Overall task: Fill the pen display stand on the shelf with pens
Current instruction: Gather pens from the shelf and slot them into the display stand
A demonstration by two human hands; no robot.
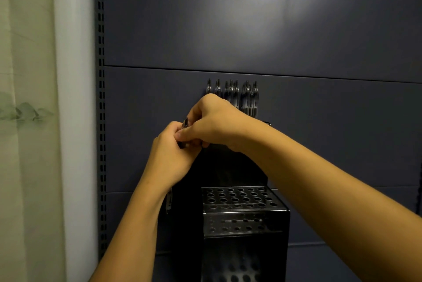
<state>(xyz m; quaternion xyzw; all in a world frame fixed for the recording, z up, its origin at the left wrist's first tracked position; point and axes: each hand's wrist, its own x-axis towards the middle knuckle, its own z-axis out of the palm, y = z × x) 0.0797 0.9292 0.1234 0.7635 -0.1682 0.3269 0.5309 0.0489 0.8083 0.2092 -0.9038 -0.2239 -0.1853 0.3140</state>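
Far left, a pale curtain (25, 122) hangs beside a white wall strip, then a slotted upright (101, 108) edges the dark blue back panel (251, 19). Left hand (170, 156) is up in front of the panel, fingers curled tight round a dark pen (185, 123) whose tip pokes up between the two hands. Right hand (213, 122) meets it there, fingers bent, thumb and fingertips pinching at the same pen. Just behind the right hand, a row of pens (233, 94) stands upright in the top tier of the stand (244, 213), clips shining. Below the hands, the black stand's lower tiers show rows of round holes, unfilled, stepping down toward the camera.
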